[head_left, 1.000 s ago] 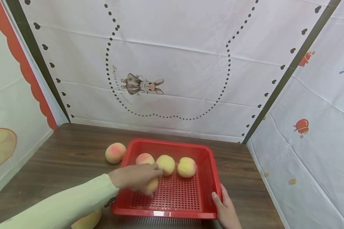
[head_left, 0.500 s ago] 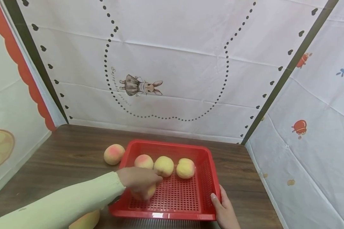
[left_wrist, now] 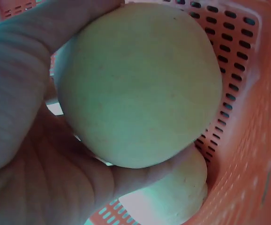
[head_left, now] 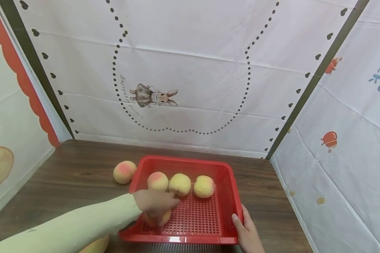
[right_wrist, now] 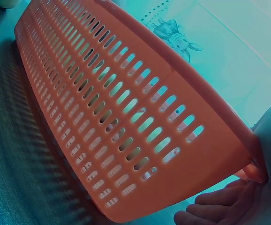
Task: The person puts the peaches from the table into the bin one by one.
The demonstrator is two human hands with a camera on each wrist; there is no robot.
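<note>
A red perforated plastic basket (head_left: 228, 196) stands on the table, tilted in the right wrist view. Reaching into its left side, my left hand (head_left: 155, 203) holds a peach (left_wrist: 140, 89), thumb on one side and fingers on the other. Part of that peach is hidden under the hand in the head view. Behind it sit a pink-topped peach (head_left: 157, 180), a yellow peach (head_left: 179, 184) and another yellow peach (head_left: 204, 186) in a row. My right hand (head_left: 249, 232) grips the basket's right rim near the front corner, thumb on top.
Outside the basket, a pink-and-yellow peach (head_left: 125, 172) lies to its left on the dark wooden table (head_left: 73, 172). Another yellow peach (head_left: 98, 245) shows partly below my left sleeve. White printed cloth walls (head_left: 190, 105) enclose the table's back and sides.
My left hand has lowered the peach slightly toward the basket's front left. The right hand keeps its grip on the rim. The whole view has shifted a little.
</note>
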